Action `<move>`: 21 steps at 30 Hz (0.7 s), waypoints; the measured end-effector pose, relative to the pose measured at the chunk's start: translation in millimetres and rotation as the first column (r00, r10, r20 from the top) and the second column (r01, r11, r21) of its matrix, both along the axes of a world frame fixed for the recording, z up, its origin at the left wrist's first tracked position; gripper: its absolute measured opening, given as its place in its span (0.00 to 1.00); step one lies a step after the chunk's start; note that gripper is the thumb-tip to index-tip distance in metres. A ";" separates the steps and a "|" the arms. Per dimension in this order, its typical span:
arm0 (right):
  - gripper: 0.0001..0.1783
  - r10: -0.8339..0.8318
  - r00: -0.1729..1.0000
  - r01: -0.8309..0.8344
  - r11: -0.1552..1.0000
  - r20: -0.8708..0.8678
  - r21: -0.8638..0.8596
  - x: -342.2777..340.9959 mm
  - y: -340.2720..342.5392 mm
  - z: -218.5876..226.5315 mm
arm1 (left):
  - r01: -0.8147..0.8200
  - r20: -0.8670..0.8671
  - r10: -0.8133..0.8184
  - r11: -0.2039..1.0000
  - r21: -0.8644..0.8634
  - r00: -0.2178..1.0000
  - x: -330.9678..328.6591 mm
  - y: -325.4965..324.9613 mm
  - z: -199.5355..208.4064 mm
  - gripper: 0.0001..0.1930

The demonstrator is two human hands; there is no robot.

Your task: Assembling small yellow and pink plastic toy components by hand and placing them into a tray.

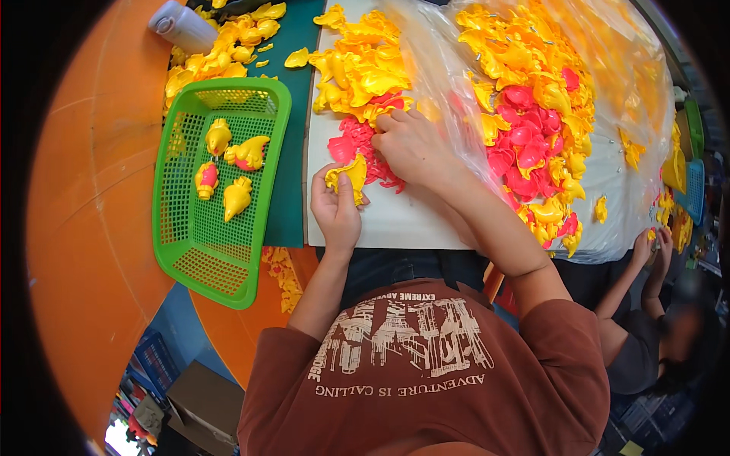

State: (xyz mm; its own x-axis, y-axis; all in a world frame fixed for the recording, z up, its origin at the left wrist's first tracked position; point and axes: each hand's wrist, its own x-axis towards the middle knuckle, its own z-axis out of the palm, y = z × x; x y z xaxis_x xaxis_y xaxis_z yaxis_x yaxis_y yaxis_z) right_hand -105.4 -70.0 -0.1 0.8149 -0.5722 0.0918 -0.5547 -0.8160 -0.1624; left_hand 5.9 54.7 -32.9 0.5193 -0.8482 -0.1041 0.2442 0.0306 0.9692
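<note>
My left hand (338, 209) is closed around a yellow plastic shell piece (352, 179), held just above the near edge of the white table. My right hand (411, 146) is bent over a small heap of pink plastic pieces (365, 144), its fingers curled down and drawn together. Whatever lies between those fingertips is hidden. Touching the far side of the pink heap is a pile of yellow shell pieces (365, 72). To the left, a green plastic basket (163, 220) holds several yellow figures (237, 197), some with pink parts.
Clear plastic sheeting (433, 68) lies right of my right hand, beside a large mixed heap of yellow and pink pieces (532, 137). A pale bottle (182, 26) stands at the far left among more yellow shells. At the right, another person's hands (654, 247) hold a small yellow piece.
</note>
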 end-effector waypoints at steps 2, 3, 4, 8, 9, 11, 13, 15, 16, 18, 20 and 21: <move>0.06 0.028 0.999 -0.028 1.000 0.025 -0.014 -1.6 -4.0 -4.1 | 0.021 -0.032 -0.021 1.000 0.007 0.999 -1.9 -1.5 0.8 0.09; 0.06 0.027 0.995 -0.031 0.998 0.096 0.048 -0.9 -7.7 -3.8 | 0.003 -0.028 -0.003 1.000 0.008 1.000 -1.7 -2.6 3.2 0.09; 0.07 0.020 0.986 -0.039 0.993 0.165 0.109 -1.3 -10.5 -2.8 | 0.013 -0.024 -0.012 1.000 0.018 1.000 -1.9 -3.9 6.7 0.09; 0.09 -0.418 0.842 0.037 0.677 0.342 0.735 -15.2 -1.4 37.2 | 0.023 -0.022 -0.023 1.000 0.005 0.999 1.2 -6.1 16.8 0.10; 0.09 -0.409 0.845 0.029 0.678 0.344 0.734 -18.2 2.3 35.2 | 0.059 -0.028 -0.059 0.998 -0.004 0.998 -0.3 -8.6 19.1 0.10; 0.13 -0.543 0.592 -0.361 0.483 0.596 0.798 -22.5 8.4 27.2 | 0.069 -0.013 -0.069 0.998 -0.013 0.998 -3.6 -11.1 23.6 0.10; 0.18 -0.493 0.642 -0.339 0.505 0.588 0.794 -26.3 15.2 30.9 | 0.111 -0.007 -0.111 0.994 0.017 0.994 -6.7 -12.5 33.0 0.10; 0.19 -0.527 0.629 -0.421 0.387 0.571 0.820 -27.9 18.7 31.6 | 0.150 -0.044 -0.148 0.988 0.031 0.988 -7.4 -11.8 44.0 0.10; 0.16 -0.578 0.584 -0.480 0.321 0.570 0.816 -29.8 19.5 29.6 | 0.192 -0.080 -0.188 0.981 0.043 0.979 -7.4 -11.3 50.1 0.10; 0.13 -0.633 0.518 -0.538 0.282 0.575 0.794 -32.1 22.7 30.1 | 0.241 -0.138 -0.231 0.969 0.055 0.963 -7.3 -10.6 63.5 0.09; 0.10 -0.688 0.450 -0.596 0.245 0.570 0.765 -34.0 26.3 31.9 | 0.288 -0.195 -0.271 0.955 0.065 0.943 -6.8 -9.5 75.1 0.09; 0.10 -0.672 0.435 -0.603 0.277 0.599 0.748 -33.0 28.1 33.9 | 0.333 -0.214 -0.308 0.938 0.094 0.927 -4.8 -7.9 79.9 0.09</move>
State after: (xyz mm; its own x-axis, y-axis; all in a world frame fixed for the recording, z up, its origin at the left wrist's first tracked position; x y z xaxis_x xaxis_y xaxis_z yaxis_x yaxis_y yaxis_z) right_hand -138.4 -41.9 33.8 0.6385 -0.7689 0.0343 0.3593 0.2583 -0.8968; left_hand 1.1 46.8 47.0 0.1809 -0.9392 -0.2918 0.4027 -0.2000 0.8932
